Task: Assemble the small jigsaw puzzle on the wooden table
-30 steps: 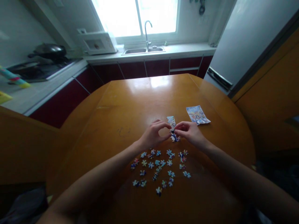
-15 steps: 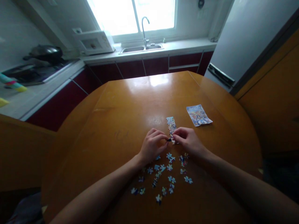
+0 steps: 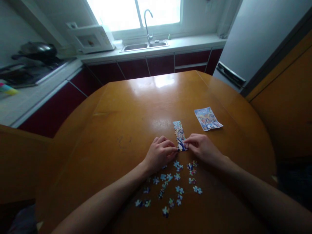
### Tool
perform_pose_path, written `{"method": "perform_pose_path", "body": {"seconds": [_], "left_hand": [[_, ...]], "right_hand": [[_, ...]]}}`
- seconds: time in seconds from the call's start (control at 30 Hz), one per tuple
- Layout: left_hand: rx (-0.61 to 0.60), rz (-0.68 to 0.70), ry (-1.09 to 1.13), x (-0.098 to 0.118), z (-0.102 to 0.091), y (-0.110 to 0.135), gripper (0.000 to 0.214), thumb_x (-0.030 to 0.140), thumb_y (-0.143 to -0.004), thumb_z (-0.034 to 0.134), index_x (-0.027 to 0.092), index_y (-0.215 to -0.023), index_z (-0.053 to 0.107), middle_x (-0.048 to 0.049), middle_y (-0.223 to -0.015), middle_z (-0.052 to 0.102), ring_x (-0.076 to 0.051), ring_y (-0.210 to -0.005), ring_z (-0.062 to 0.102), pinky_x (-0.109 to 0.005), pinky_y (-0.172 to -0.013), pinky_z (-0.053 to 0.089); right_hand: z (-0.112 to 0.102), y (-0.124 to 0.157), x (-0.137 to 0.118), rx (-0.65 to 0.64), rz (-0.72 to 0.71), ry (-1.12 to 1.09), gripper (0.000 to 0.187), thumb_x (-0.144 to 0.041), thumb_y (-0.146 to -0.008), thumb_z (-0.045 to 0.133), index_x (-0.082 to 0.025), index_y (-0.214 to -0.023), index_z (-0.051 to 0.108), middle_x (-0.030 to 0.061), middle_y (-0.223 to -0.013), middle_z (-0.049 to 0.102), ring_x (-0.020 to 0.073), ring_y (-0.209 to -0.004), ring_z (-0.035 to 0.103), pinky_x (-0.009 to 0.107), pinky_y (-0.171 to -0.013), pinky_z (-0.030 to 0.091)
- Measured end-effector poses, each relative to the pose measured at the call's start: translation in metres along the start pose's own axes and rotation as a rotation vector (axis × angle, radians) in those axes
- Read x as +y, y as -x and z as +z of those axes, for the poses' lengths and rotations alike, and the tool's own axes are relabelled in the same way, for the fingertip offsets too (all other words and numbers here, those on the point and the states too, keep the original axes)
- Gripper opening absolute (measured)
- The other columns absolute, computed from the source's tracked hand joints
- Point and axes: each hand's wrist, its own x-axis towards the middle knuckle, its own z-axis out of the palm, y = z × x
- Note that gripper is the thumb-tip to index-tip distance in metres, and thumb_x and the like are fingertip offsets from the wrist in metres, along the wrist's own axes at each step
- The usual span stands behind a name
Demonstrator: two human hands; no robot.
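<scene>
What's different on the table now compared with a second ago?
The left hand has moved nearer the person, to the near end of the joined puzzle strip; the dark piece it pinched half a second ago is now hard to make out. The right hand has also come slightly nearer, to the strip's right edge. The visible loose pieces and printed sheet stayed put.

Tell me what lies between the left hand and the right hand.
In the head view, the near end of the puzzle strip lies between the left hand and the right hand, on the table.
</scene>
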Motion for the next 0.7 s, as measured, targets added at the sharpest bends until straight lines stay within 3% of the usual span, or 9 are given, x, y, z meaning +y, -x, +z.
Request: {"method": "perform_pose_path", "body": {"seconds": [0.23,0.5,0.7], "left_hand": [[-0.027,-0.004,0.009,-0.003,0.003,0.002,0.011,0.032,-0.095,0.065,0.032,-0.094,0.076,0.0034,-0.093,0.075,-0.017,-0.087,0.055,-0.034,-0.078,0.038],[-0.093,0.014,-0.02,0.0,-0.004,0.0,0.014,0.032,-0.097,0.061,0.031,-0.097,0.075,0.0007,-0.099,0.071,-0.019,-0.092,0.054,-0.034,-0.08,0.04],[-0.175,0.031,-0.096,0.009,-0.012,-0.003,0.018,0.021,-0.093,0.06,0.027,-0.107,0.07,-0.0036,-0.108,0.066,-0.023,-0.098,0.052,-0.038,-0.083,0.044]], "right_hand": [[0.003,0.008,-0.001,-0.167,-0.065,0.177,0.023,-0.012,-0.087,0.06,-0.025,-0.088,0.078,0.0041,-0.086,0.071,0.0182,-0.082,0.064,0.032,-0.074,0.047],[0.004,0.009,-0.005,-0.176,-0.097,0.238,0.022,-0.011,-0.086,0.061,-0.025,-0.084,0.077,0.0034,-0.086,0.07,0.0181,-0.082,0.062,0.031,-0.074,0.045],[0.005,0.01,-0.005,-0.178,-0.104,0.248,0.021,-0.012,-0.088,0.059,-0.024,-0.082,0.075,0.0033,-0.086,0.068,0.0178,-0.082,0.062,0.03,-0.074,0.045]]}}
